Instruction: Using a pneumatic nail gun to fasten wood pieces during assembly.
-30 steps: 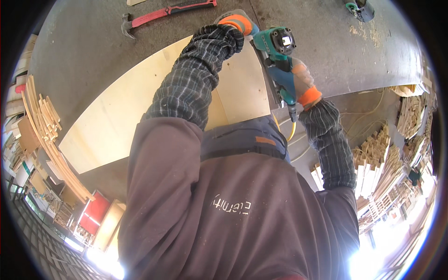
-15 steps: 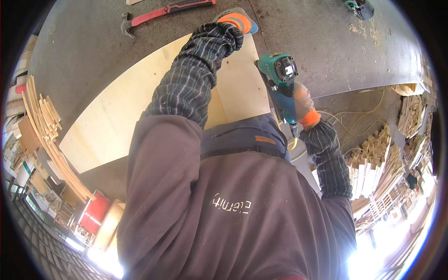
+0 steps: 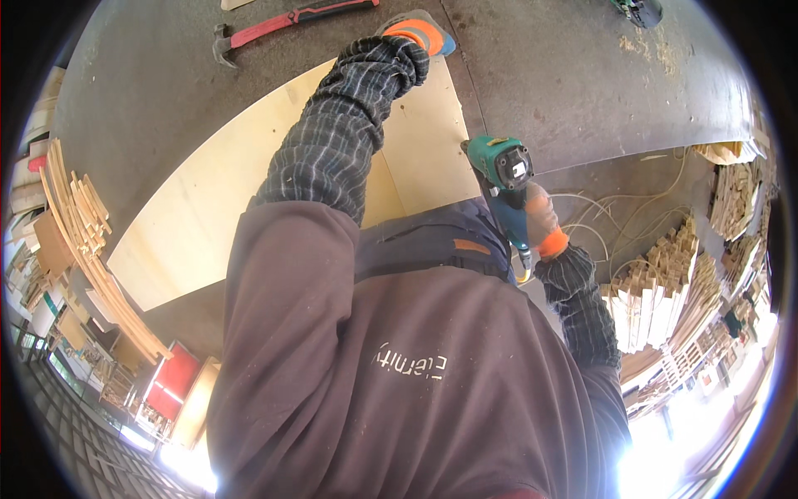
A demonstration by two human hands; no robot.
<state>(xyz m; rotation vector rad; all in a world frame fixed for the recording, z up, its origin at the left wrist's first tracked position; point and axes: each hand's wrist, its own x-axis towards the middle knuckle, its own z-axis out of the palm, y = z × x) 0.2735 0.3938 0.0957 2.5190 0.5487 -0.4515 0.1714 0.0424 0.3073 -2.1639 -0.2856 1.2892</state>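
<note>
My right hand (image 3: 542,214), in a grey glove with an orange cuff, is wrapped round the handle of a teal nail gun (image 3: 503,162). The nail gun's nose sits at the right edge of a pale plywood panel (image 3: 424,141), and a hose joins the foot of its handle. At the panel's far right corner, my gloved left hand (image 3: 420,32) is curled over the edge; its fingertips are mostly hidden. My left forearm reaches across the panel, whose left edge curves. The panel's near side lies against my waist.
A red-and-black claw hammer (image 3: 291,21) lies on the dark worktable (image 3: 549,75) beyond the panel. Another green tool (image 3: 640,12) rests at the far right, near sawdust. Pale hoses (image 3: 598,218) loop at right beside stacked wood pieces (image 3: 657,287). Long wooden strips (image 3: 104,266) stand at left.
My right hand has brought the nail gun nearer to me along the panel's right edge. My left hand stays at the far corner.
</note>
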